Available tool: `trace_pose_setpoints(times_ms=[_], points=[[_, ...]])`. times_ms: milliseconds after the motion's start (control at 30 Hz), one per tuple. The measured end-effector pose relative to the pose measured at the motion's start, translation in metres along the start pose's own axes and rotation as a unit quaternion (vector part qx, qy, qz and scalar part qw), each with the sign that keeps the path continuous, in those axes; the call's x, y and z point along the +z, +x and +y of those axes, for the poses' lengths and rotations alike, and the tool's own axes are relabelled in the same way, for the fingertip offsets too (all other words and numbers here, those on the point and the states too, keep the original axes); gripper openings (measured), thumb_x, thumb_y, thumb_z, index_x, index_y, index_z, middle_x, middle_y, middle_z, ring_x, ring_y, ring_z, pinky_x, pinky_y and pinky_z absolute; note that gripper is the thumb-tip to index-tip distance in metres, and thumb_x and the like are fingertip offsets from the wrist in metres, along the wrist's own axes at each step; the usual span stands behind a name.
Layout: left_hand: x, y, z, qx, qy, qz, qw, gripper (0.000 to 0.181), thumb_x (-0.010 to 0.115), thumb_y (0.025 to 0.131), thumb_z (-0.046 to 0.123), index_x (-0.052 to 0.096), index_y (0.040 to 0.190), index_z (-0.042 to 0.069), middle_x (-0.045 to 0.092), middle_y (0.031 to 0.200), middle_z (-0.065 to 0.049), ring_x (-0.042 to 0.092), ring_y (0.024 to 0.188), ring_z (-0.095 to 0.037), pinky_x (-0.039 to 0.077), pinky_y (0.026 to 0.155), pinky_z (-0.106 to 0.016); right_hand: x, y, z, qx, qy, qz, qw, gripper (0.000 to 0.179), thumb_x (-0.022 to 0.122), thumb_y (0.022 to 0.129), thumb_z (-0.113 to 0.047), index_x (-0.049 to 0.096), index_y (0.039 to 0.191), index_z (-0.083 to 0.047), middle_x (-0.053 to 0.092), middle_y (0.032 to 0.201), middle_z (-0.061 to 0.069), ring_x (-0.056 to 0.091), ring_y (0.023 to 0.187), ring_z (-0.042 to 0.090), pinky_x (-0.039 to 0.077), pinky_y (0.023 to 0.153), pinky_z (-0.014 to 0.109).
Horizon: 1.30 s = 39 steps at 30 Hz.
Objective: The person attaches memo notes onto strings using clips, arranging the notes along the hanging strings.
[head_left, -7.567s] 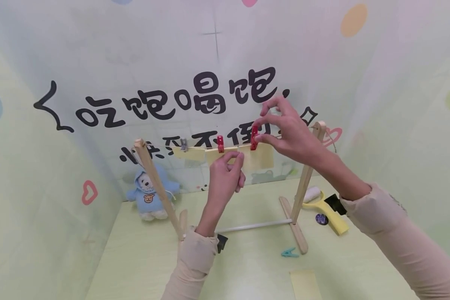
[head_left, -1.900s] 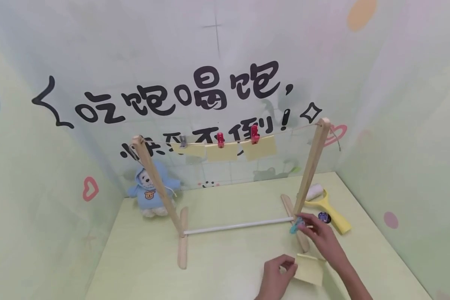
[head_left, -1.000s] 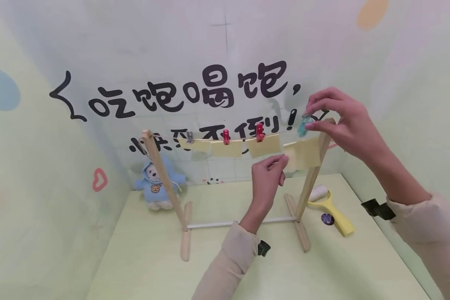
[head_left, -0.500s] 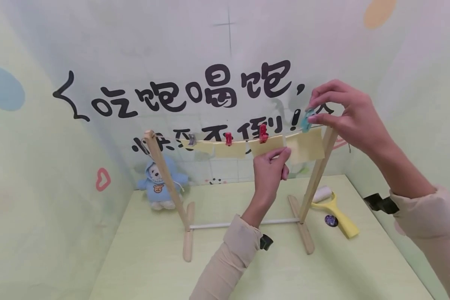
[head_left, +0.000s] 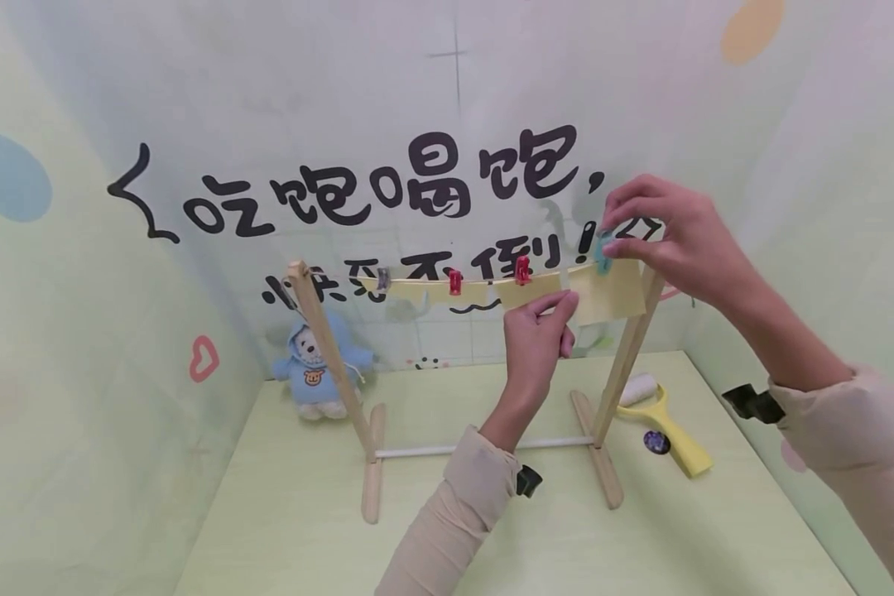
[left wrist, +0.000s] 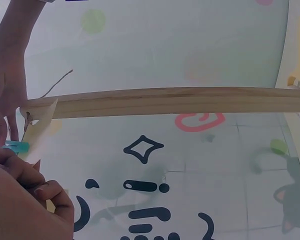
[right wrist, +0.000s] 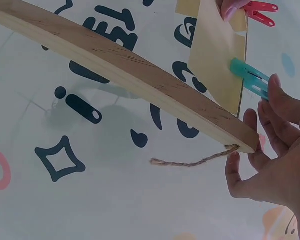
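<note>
My right hand (head_left: 670,236) pinches a teal clothespin (head_left: 604,255) between thumb and fingers at the upper edge of a yellow sheet of paper (head_left: 611,298). In the right wrist view, the clothespin's jaws overlap that sheet and the string. Thumb and fingers of my left hand (head_left: 532,352) pinch the same sheet at its left edge. Three more yellow sheets hang to the left on the string, under a grey clothespin (head_left: 383,280), a red clothespin (head_left: 455,282) and another red clothespin (head_left: 522,270). My left hand partly covers the nearest of these.
The string runs between two wooden posts, the right post (head_left: 629,364) and the left post (head_left: 331,364), joined low by a white rod (head_left: 417,451). A blue-hooded plush toy (head_left: 316,372) sits behind the left post. A yellow-handled roller (head_left: 670,430) and dark round disc (head_left: 656,442) lie at right.
Earlier, my right hand let go of a red clothespin. My hands then picked up the teal clothespin and fourth sheet from the table and raised them to the string; the clothespin now overlaps the sheet.
</note>
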State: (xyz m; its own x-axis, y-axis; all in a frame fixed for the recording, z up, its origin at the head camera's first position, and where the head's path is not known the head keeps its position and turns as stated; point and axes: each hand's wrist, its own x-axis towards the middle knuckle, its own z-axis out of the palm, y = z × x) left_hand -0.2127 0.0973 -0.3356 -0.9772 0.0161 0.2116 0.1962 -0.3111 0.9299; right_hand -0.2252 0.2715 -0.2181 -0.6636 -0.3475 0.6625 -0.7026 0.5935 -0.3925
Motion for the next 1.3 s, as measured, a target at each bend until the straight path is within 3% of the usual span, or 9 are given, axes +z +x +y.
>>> trace_pose_setpoints(times_ms=[233,467,600,700,900,1033,1133,1200,1300], points=[[0.000,0.001,-0.001,-0.003,0.010,-0.003,0.9999,0.022,0.075,0.104,0.012,0.080,0.117,-0.006,0.049,0.047,0.005,0.044,0.042,-0.005,0.025,0.044,-0.021,0.001,-0.004,0.005,0.025,-0.023,-0.023,0.9991,0.026,0.092,0.083,0.008,0.081,0.105,0.001,0.069,0.120,0.010,0.050,0.112,-0.009,0.041,0.090,0.009],[0.002,0.000,-0.004,-0.014,0.027,-0.009,0.9995,0.024,0.074,0.106,0.015,0.079,0.119,-0.004,0.050,0.048,0.005,0.045,0.044,-0.005,0.028,0.045,-0.020,-0.001,-0.008,0.004,0.050,-0.053,-0.047,0.9962,0.030,0.090,0.087,0.002,0.081,0.115,0.001,0.066,0.128,0.014,0.050,0.114,0.002,0.043,0.081,0.010],[0.001,-0.003,-0.009,-0.033,0.029,-0.024,0.9988,0.026,0.073,0.107,0.018,0.077,0.122,-0.003,0.052,0.050,0.004,0.047,0.046,-0.006,0.040,0.051,-0.018,0.002,-0.012,0.005,0.045,-0.054,-0.038,0.9968,0.032,0.089,0.088,0.002,0.080,0.119,0.002,0.066,0.128,0.015,0.053,0.114,0.012,0.042,0.085,0.016],[0.001,-0.006,-0.012,-0.040,0.031,-0.038,0.9980,0.027,0.073,0.107,0.019,0.075,0.120,-0.004,0.052,0.050,0.004,0.047,0.047,-0.007,0.047,0.057,-0.018,0.002,-0.015,0.007,0.038,-0.051,-0.028,0.9976,0.038,0.089,0.088,0.004,0.078,0.125,0.003,0.066,0.130,0.017,0.052,0.116,0.009,0.040,0.087,0.017],[-0.002,-0.009,-0.016,-0.027,0.046,-0.061,0.9967,0.027,0.072,0.108,0.019,0.075,0.119,-0.005,0.051,0.050,0.005,0.047,0.047,-0.007,0.047,0.058,-0.018,-0.002,-0.026,0.005,0.053,-0.051,-0.012,0.9972,0.053,0.087,0.090,0.004,0.071,0.141,0.000,0.063,0.143,0.018,0.053,0.118,0.007,0.039,0.086,0.013],[-0.004,-0.009,-0.017,-0.025,0.046,-0.074,0.9959,0.027,0.072,0.108,0.020,0.074,0.120,-0.005,0.052,0.052,0.005,0.049,0.048,-0.006,0.052,0.061,-0.018,-0.004,-0.039,0.000,0.040,-0.044,0.030,0.9978,0.049,0.085,0.091,0.005,0.074,0.138,-0.002,0.066,0.141,0.013,0.052,0.124,-0.004,0.040,0.093,0.010],[-0.007,-0.010,-0.018,-0.025,0.052,-0.084,0.9948,0.028,0.072,0.108,0.020,0.074,0.120,-0.005,0.053,0.053,0.005,0.050,0.049,-0.007,0.050,0.060,-0.017,-0.001,-0.055,-0.006,0.015,-0.037,0.093,0.9949,0.038,0.083,0.093,0.006,0.077,0.130,0.001,0.069,0.134,0.009,0.052,0.127,-0.008,0.041,0.102,0.010],[-0.010,-0.012,-0.021,-0.023,0.053,-0.092,0.9941,0.026,0.072,0.109,0.019,0.075,0.120,-0.004,0.054,0.054,0.004,0.049,0.050,-0.008,0.043,0.055,-0.016,0.003,-0.066,-0.011,-0.007,-0.037,0.147,0.9885,0.028,0.079,0.103,-0.012,0.077,0.125,0.005,0.071,0.130,0.016,0.054,0.128,-0.006,0.041,0.107,0.013],[-0.017,-0.015,-0.026,-0.016,0.053,-0.107,0.9927,0.023,0.069,0.110,0.016,0.077,0.122,-0.001,0.057,0.057,0.003,0.046,0.050,-0.009,0.033,0.050,-0.018,0.014,-0.083,-0.019,-0.042,-0.029,0.221,0.9740,0.050,0.070,0.110,-0.037,0.076,0.117,0.012,0.072,0.121,0.027,0.058,0.130,-0.002,0.043,0.111,0.016]])
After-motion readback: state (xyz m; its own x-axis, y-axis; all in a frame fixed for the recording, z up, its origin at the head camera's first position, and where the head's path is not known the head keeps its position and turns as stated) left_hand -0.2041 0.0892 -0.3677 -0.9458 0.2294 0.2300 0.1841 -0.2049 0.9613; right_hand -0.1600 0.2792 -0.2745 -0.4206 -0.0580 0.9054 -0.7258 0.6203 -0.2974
